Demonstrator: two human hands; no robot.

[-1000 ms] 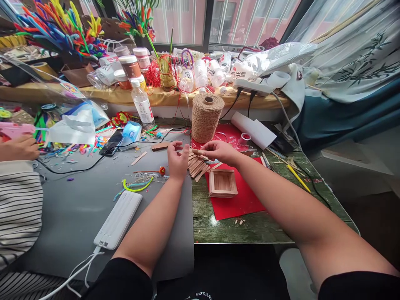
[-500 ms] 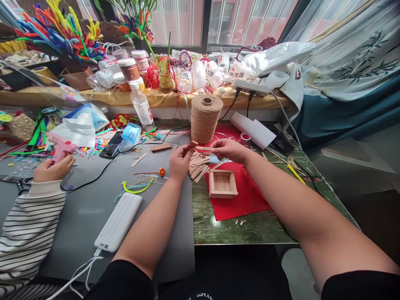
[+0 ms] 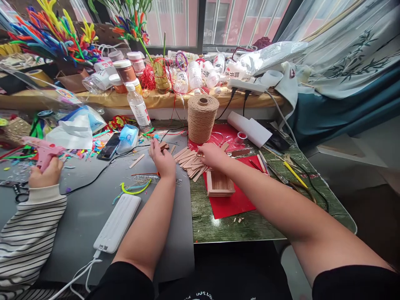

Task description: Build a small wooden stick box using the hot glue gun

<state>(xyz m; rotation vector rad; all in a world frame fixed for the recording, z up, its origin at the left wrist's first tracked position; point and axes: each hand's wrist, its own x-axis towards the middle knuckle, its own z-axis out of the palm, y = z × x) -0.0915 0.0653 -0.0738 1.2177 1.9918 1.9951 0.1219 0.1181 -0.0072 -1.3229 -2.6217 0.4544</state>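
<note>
My left hand is raised over the grey table, fingers apart. A brown block shows between its thumb and fingers, at or just behind the hand. My right hand reaches down onto a fanned pile of wooden craft sticks. Its fingers are bent together at the pile's right side, and whatever is between the tips is hidden. Below that hand a small square box built of craft sticks sits on a red sheet, its upper right part covered by my wrist.
A twine spool stands behind the sticks. At left, another person's hand holds a pink glue gun. A white power bank with cables lies near my left forearm. Pliers and a yellow-handled tool lie at right.
My hands have parted. The left moved left to the brown block, away from the small pieces held before; the right came down and left onto the stick pile. The view shifted slightly.
</note>
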